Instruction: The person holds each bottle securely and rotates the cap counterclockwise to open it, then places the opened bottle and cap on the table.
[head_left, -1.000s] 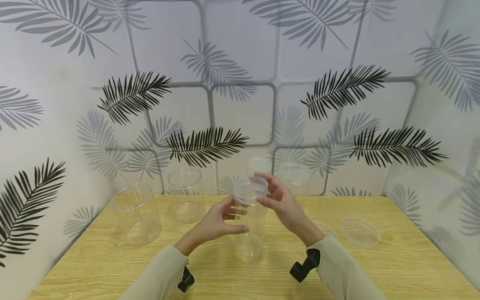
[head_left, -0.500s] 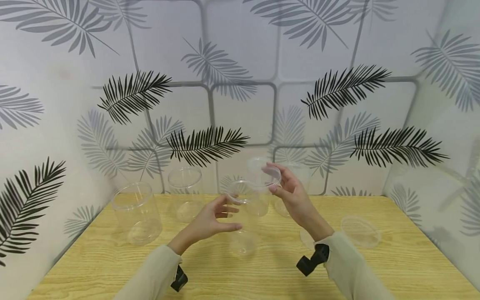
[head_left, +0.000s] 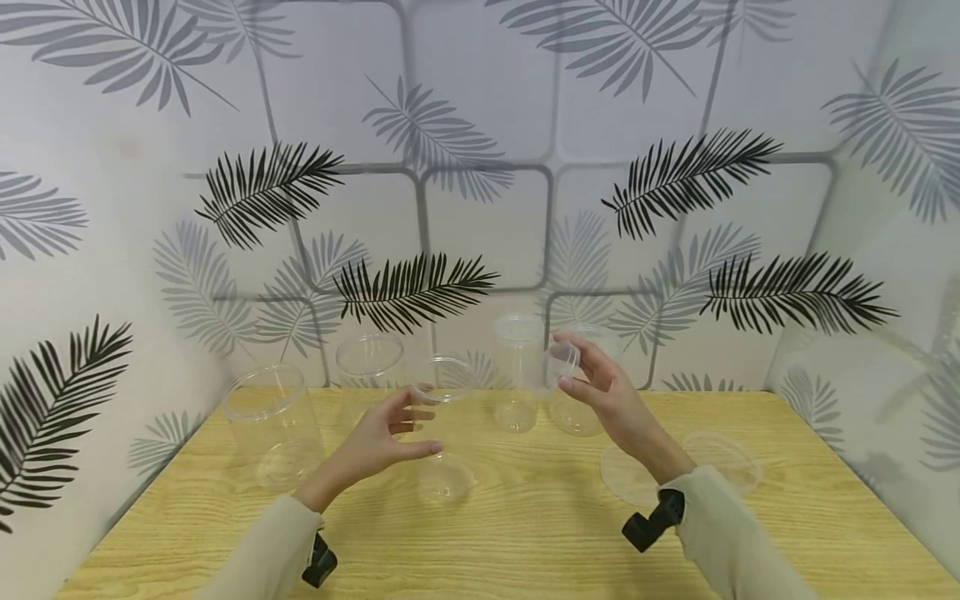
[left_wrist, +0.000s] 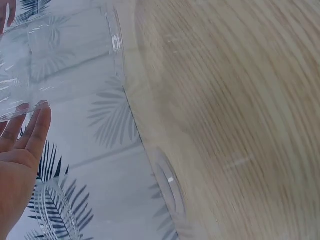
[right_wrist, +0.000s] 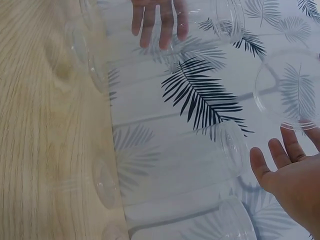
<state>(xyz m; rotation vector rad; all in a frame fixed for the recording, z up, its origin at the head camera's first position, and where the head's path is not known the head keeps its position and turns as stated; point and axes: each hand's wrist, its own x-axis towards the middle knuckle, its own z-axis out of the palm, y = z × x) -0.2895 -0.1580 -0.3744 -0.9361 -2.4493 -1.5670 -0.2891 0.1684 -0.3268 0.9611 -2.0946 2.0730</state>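
In the head view my left hand (head_left: 375,446) holds a clear, open-topped plastic jar (head_left: 446,477), thumb and fingers round its left side. The jar is upright; whether its base touches the table I cannot tell. To its right, my right hand (head_left: 613,404) pinches a clear round lid (head_left: 564,364) by the edge, tilted on its side and apart from the jar. The right wrist view shows the right fingertips (right_wrist: 290,147) at the lid's lower rim, and the left fingers behind clear plastic at the top. Part of the held jar (left_wrist: 70,55) spans the left wrist view's upper left.
Two wide clear open jars (head_left: 273,408) (head_left: 370,357) stand at left on the wooden table (head_left: 525,542). A narrow lidded jar (head_left: 517,367) stands behind centre, and another clear jar (head_left: 576,417) behind my right hand. Two flat clear discs (head_left: 626,477) (head_left: 723,458) lie at right.
The lid has come off the jar's top and moved right with my right hand, turning on its side. My left hand has carried the jar left.
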